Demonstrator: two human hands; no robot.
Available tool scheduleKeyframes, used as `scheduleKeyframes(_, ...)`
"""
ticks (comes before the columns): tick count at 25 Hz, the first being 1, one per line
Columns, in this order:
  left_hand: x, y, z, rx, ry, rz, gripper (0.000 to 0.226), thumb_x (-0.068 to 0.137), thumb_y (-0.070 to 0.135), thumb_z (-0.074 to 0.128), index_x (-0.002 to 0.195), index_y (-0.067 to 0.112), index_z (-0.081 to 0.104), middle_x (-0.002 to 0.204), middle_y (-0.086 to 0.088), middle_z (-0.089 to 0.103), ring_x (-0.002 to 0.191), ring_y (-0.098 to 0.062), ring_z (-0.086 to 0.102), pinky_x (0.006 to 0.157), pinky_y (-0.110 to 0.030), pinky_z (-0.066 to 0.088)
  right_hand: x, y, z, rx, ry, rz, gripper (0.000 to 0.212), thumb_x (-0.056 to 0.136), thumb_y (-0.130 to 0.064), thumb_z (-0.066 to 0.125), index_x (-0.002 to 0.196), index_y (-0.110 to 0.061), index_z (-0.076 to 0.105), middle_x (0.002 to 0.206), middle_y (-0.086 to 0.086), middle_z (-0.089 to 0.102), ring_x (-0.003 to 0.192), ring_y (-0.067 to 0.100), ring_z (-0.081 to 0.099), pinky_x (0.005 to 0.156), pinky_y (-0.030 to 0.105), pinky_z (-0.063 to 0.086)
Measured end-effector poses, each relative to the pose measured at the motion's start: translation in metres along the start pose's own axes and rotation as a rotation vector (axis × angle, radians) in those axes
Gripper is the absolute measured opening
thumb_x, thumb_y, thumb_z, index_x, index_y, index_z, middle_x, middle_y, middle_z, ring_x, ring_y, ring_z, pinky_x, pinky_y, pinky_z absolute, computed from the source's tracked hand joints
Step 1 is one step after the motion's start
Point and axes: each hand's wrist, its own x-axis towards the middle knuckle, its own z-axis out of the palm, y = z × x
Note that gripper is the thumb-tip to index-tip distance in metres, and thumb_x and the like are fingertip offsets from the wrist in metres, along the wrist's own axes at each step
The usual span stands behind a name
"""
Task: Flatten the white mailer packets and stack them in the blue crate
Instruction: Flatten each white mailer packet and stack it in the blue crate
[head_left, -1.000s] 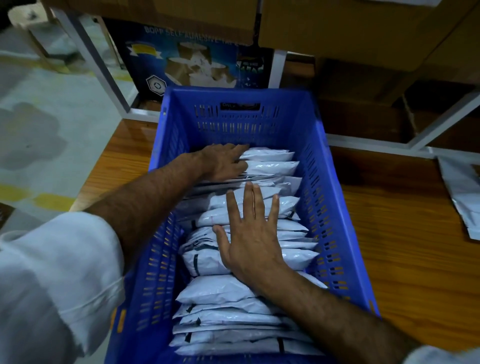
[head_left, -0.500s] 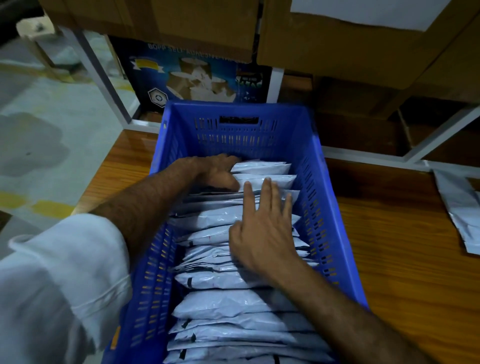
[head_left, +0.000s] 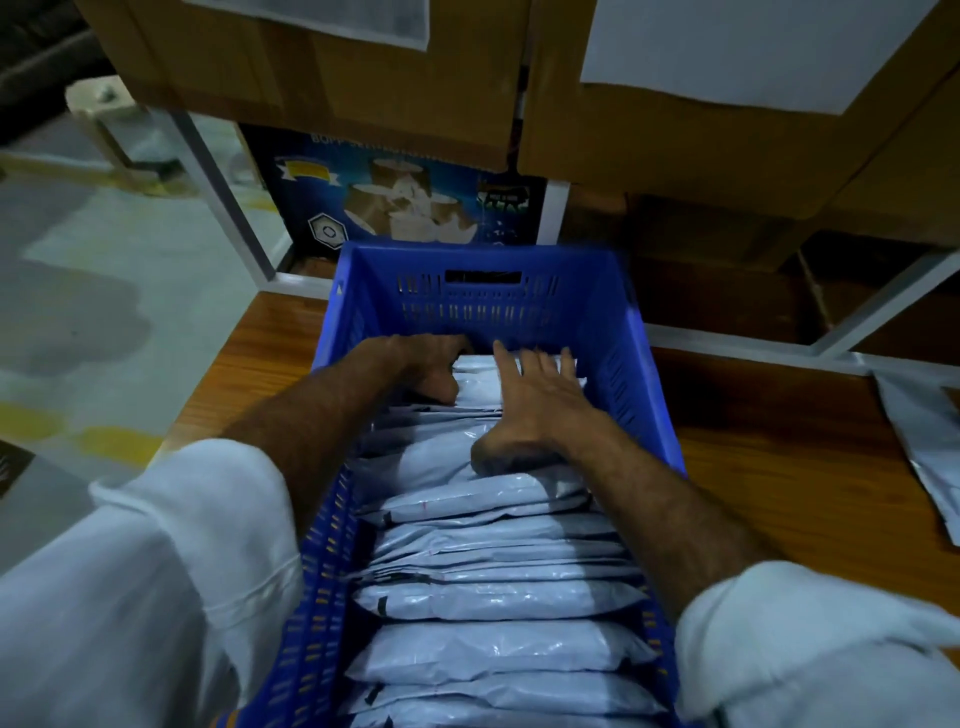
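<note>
Head view, looking down along two bare forearms with rolled white sleeves (head_left: 171, 561) into a blue crate (head_left: 613, 322) that sits lengthwise on a wooden surface (head_left: 810, 467).

White mailer packets (head_left: 498, 649) fill the crate in one overlapping row that runs from the near end to the far end. Each packet lies crosswise and leans on the next. The row stops short of the far wall, whose slots and handle cut-out show above it.

Both hands are at the far end of the row. The left hand (head_left: 421, 364) is at the far left, close to the crate's left wall. Its grip is curled, with the fingers bent down round the edge of the last packets, and the fingertips are hidden behind them. The right hand (head_left: 535, 405) lies just beside it, to the right. Its grip is wide, fingers straight and spread, the palm pressing flat on the tops of the packets. Its fingertips reach the farthest packet and its thumb points back toward the near end. The packets under this hand sit lower than those nearer the camera.

Outside the crate, at the right edge of the surface, a loose packet (head_left: 930, 441) lies flat, well apart from both hands.

Behind the crate stand brown cardboard boxes (head_left: 675, 135), some with white paper labels, and a blue printed box (head_left: 405, 202). A white metal frame (head_left: 872, 306) runs around them. Grey floor (head_left: 104, 291) with yellow marks shows at the left.
</note>
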Motion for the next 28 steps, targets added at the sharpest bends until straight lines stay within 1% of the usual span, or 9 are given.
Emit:
scheduleKeyframes(3, -0.037, 0.039, -0.019, 0.122, -0.12, -0.046, 0.053, 0.073, 0.026, 0.074, 0.121, 0.026, 0.052, 0.108, 0.001, 0.065, 0.092, -0.021, 0.065, 0.079, -0.036, 0.058, 0.001, -0.003, 0.001, -0.082, -0.02, -0.016, 0.145, 0.057, -0.066, 0.077, 0.165, -0.018, -0.006, 0.157, 0.016, 0.027, 0.148, 0.037, 0.024, 0.124, 0.063, -0.006)
scheduleKeyframes(7, -0.04, 0.036, -0.02, 0.152, -0.153, -0.028, 0.044, 0.075, 0.022, 0.074, 0.114, 0.026, 0.054, 0.114, -0.002, 0.067, 0.091, -0.019, 0.066, 0.075, -0.034, 0.058, -0.004, -0.003, 0.001, -0.108, -0.003, -0.004, 0.141, 0.06, -0.069, 0.077, 0.165, -0.018, -0.003, 0.159, 0.016, 0.023, 0.145, 0.037, 0.024, 0.125, 0.056, 0.009)
scheduleKeyframes(10, -0.043, 0.036, -0.025, 0.092, -0.205, 0.011, 0.043, 0.078, 0.01, 0.071, 0.118, 0.018, 0.058, 0.114, -0.004, 0.066, 0.1, -0.021, 0.065, 0.084, -0.035, 0.059, -0.004, -0.001, -0.001, -0.038, -0.058, -0.02, 0.129, 0.065, -0.07, 0.066, 0.165, -0.023, -0.002, 0.17, 0.018, 0.007, 0.155, 0.037, 0.01, 0.127, 0.056, -0.001)
scheduleKeyframes(14, -0.041, 0.03, -0.022, 0.013, -0.222, 0.017, 0.024, 0.075, 0.015, 0.065, 0.097, 0.024, 0.059, 0.109, -0.011, 0.068, 0.084, -0.016, 0.063, 0.069, -0.029, 0.052, 0.003, -0.002, 0.001, 0.126, -0.014, 0.029, 0.092, 0.088, -0.069, 0.036, 0.166, -0.03, 0.006, 0.173, 0.013, 0.006, 0.158, 0.032, 0.007, 0.126, 0.057, -0.008)
scheduleKeyframes(16, -0.039, 0.025, -0.021, -0.049, -0.206, -0.014, 0.038, 0.072, 0.027, 0.063, 0.11, 0.022, 0.058, 0.111, -0.008, 0.068, 0.095, -0.024, 0.066, 0.081, -0.037, 0.055, 0.001, -0.004, 0.009, 0.127, 0.046, 0.042, 0.075, 0.1, -0.053, 0.03, 0.167, -0.027, 0.009, 0.172, 0.013, 0.013, 0.157, 0.032, 0.013, 0.126, 0.057, -0.006)
scheduleKeyframes(19, -0.025, 0.004, -0.01, -0.094, -0.139, -0.043, 0.049, 0.064, 0.052, 0.05, 0.104, 0.03, 0.066, 0.111, -0.005, 0.073, 0.103, -0.035, 0.067, 0.099, -0.055, 0.05, -0.003, -0.007, 0.014, 0.11, 0.108, 0.065, 0.068, 0.103, -0.041, 0.029, 0.166, -0.022, 0.014, 0.169, 0.012, 0.021, 0.153, 0.033, 0.021, 0.126, 0.058, -0.002)
scheduleKeyframes(22, -0.053, 0.023, -0.009, -0.011, -0.205, -0.094, 0.054, 0.084, 0.052, 0.039, 0.136, 0.044, 0.052, 0.15, 0.003, 0.05, 0.132, -0.026, 0.05, 0.115, -0.055, 0.034, -0.009, -0.01, 0.015, 0.054, 0.081, 0.057, 0.069, 0.103, -0.043, 0.028, 0.166, -0.02, 0.013, 0.17, 0.014, 0.018, 0.154, 0.035, 0.019, 0.126, 0.059, -0.004)
scheduleKeyframes(25, -0.071, 0.043, -0.008, 0.079, -0.136, -0.127, 0.06, 0.102, 0.04, 0.033, 0.16, 0.026, 0.024, 0.165, -0.005, 0.028, 0.148, -0.029, 0.032, 0.121, -0.051, 0.024, -0.013, -0.01, 0.015, 0.016, 0.073, 0.053, 0.07, 0.103, -0.044, 0.027, 0.166, -0.018, 0.01, 0.172, 0.016, 0.013, 0.156, 0.035, 0.014, 0.125, 0.061, -0.009)
scheduleKeyframes(28, -0.079, 0.037, 0.0, 0.218, 0.01, -0.093, 0.074, 0.099, 0.055, 0.018, 0.161, 0.016, 0.019, 0.165, -0.012, 0.026, 0.147, -0.032, 0.032, 0.119, -0.05, 0.028, -0.015, -0.01, 0.012, -0.051, 0.087, 0.038, 0.071, 0.104, -0.043, 0.026, 0.166, -0.015, 0.006, 0.171, 0.019, 0.013, 0.157, 0.034, 0.012, 0.124, 0.063, -0.01)
